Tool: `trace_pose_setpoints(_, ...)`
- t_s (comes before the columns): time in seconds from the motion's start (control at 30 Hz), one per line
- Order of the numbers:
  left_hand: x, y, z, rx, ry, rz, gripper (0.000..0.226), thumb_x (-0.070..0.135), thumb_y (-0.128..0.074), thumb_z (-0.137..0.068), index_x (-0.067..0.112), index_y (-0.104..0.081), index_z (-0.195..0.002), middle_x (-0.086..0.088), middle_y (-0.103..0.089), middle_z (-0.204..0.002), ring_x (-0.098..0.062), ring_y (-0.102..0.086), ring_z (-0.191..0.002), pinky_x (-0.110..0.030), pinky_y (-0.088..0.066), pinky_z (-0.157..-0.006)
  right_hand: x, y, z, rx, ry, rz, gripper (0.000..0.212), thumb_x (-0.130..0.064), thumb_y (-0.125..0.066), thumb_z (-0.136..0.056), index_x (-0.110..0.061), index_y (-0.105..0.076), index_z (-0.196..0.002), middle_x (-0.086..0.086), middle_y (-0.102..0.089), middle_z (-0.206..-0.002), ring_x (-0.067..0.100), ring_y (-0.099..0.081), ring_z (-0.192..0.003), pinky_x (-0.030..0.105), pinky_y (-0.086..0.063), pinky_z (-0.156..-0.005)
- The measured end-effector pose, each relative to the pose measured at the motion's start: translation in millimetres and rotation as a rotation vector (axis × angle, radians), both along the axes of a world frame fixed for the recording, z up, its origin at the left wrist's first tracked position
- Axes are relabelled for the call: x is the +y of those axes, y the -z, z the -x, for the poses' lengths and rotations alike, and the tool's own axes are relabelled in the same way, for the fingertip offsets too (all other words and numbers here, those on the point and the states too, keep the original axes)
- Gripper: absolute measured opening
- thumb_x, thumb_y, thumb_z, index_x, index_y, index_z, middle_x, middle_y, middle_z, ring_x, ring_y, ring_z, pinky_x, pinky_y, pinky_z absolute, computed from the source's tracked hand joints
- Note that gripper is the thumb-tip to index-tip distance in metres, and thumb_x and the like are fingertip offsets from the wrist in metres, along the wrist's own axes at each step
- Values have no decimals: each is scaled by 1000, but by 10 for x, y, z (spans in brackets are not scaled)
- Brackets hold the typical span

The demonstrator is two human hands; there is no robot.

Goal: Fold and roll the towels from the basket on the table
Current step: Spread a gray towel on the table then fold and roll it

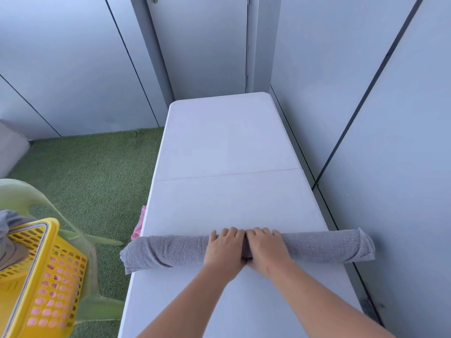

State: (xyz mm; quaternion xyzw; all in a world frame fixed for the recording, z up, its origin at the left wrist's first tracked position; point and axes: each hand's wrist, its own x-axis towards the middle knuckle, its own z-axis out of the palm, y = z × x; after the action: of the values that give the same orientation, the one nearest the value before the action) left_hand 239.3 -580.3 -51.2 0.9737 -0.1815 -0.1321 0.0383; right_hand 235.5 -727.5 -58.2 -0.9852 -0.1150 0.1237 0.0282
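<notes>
A grey towel (168,250) lies rolled into a long tube across the white table (227,142), its ends hanging past both side edges. My left hand (224,247) and my right hand (267,247) sit side by side on the middle of the roll, fingers curled over its top and far side. The yellow basket (41,276) stands at the lower left, with more grey cloth (9,240) and pink cloth inside.
The basket rests on a pale green plastic chair (80,240) on green turf (92,172). A pink cloth (139,225) hangs at the table's left edge. Grey wall panels close in behind and on the right of the table.
</notes>
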Motion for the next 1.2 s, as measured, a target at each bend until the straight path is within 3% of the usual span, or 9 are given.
trace_pose_setpoints(0.2,489,105,-106,-37,98,-1,66,43,-65,-74,37,-40,-135,10,-55,-121,-19,-52,-113,-37,-40,-98,-366,-41,-71,24,-121,-9,58,-39,-70,-76,-25,-48,-128,-3,-58,-116,24,-54,-110,40,-41,-88)
trace_pose_setpoints(0.33,1453,60,-163,-103,42,-105,69,61,-65,-68,40,-46,-131,14,-60,-111,-16,-59,-104,-37,-45,-91,-1257,-141,-1,86,-27,36,63,-46,-64,-75,-35,-41,-132,-13,-54,-117,14,-50,-113,33,-38,-91)
trace_pose_setpoints(0.5,2128,-23,-170,-64,-84,-207,70,64,-66,-67,42,-47,-131,18,-60,-107,-15,-60,-102,-38,-48,-85,-1774,-386,101,102,99,163,61,-49,-59,-84,-41,-32,-138,-18,-49,-126,8,-49,-115,29,-27,-77)
trace_pose_setpoints(0.6,2044,-82,-245,-25,-171,-164,60,58,-61,-70,44,-44,-126,16,-60,-102,-17,-61,-96,-36,-50,-77,-1700,-428,5,154,176,90,56,-42,-58,-85,-37,-34,-136,-13,-52,-121,13,-53,-107,31,-36,-73)
trace_pose_setpoints(0.7,1871,-134,-341,-28,-322,-47,52,54,-56,-69,41,-46,-118,11,-65,-92,-21,-66,-88,-34,-48,-71,-1618,-327,-130,142,283,-5,47,-42,-59,-78,-29,-43,-120,-8,-55,-97,17,-59,-83,35,-50,-69)
trace_pose_setpoints(0.8,1631,-124,-335,17,-416,-35,52,56,-56,-74,36,-39,-119,4,-69,-97,-27,-68,-94,-35,-44,-72,-1371,-270,-144,96,352,-9,40,-45,-57,-80,-21,-41,-108,-3,-53,-86,22,-59,-74,35,-48,-60)
trace_pose_setpoints(0.93,1212,-60,-66,68,-522,64,54,62,-55,-76,31,-35,-116,1,-55,-97,-34,-65,-96,-39,-43,-74,-919,-131,73,32,399,-46,40,-47,-54,-87,-18,-32,-104,1,-49,-92,27,-61,-76,36,-46,-59)
trace_pose_setpoints(1.03,845,-78,149,84,-542,24,62,54,-62,-77,26,-34,-125,0,-49,-104,-30,-63,-102,-38,-46,-79,-563,-66,189,10,443,-93,44,-50,-54,-87,-16,-35,-107,3,-51,-99,29,-64,-86,36,-40,-60)
trace_pose_setpoints(1.2,223,-132,454,213,-601,164,64,58,-59,-78,23,-37,-126,0,-49,-114,-28,-59,-112,-40,-46,-88,40,-9,276,65,519,-271,48,-52,-53,-89,-11,-41,-110,10,-53,-111,36,-59,-103,40,-46,-78)
